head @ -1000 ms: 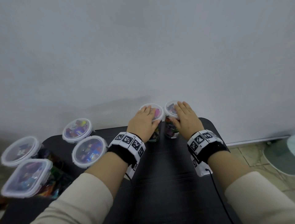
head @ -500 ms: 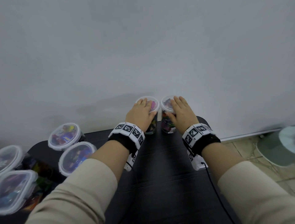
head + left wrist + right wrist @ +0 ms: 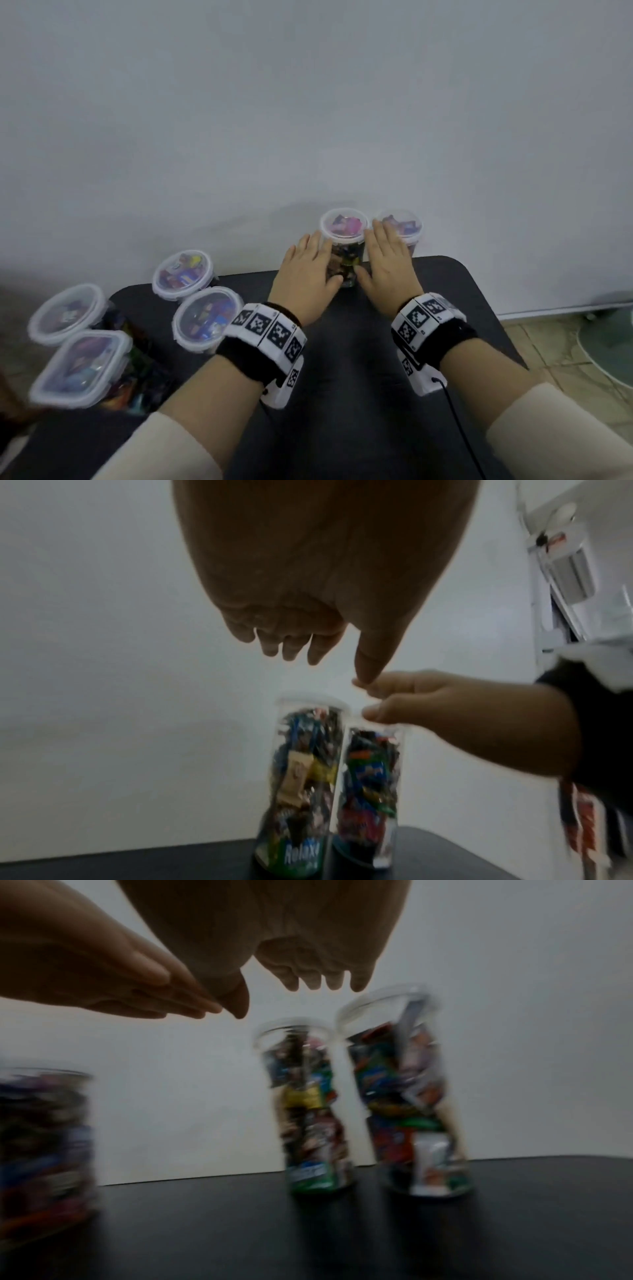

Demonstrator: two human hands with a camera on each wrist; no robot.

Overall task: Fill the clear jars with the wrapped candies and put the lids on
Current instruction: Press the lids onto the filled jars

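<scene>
Two tall clear jars stand upright side by side at the far edge of the black table (image 3: 359,394), against the white wall (image 3: 308,102). The left tall jar (image 3: 343,255) and the right tall jar (image 3: 407,229) are both packed with wrapped candies (image 3: 301,772) and both carry clear lids; the lid of the left tall jar (image 3: 343,224) sits level in the head view. The two jars stand just beside each other; whether they touch cannot be told.

The left hand (image 3: 306,277) is held palm down, above the table and just left of the left tall jar, fingers straight and close together, holding nothing. The right hand (image 3: 385,269) is likewise palm down, its fingers extended and slightly parted, above the near rim of the right tall jar; the wrist views show them raised clear of the lids. The thumbs of the two hands point toward each other in front of the left tall jar.

At the table's left side stand four wider lidded containers filled with candies: a round one at the rear (image 3: 184,274), a second round one (image 3: 207,320) nearer, a third round one (image 3: 66,313) further left, and a squarish one (image 3: 80,368) at the near left.
</scene>
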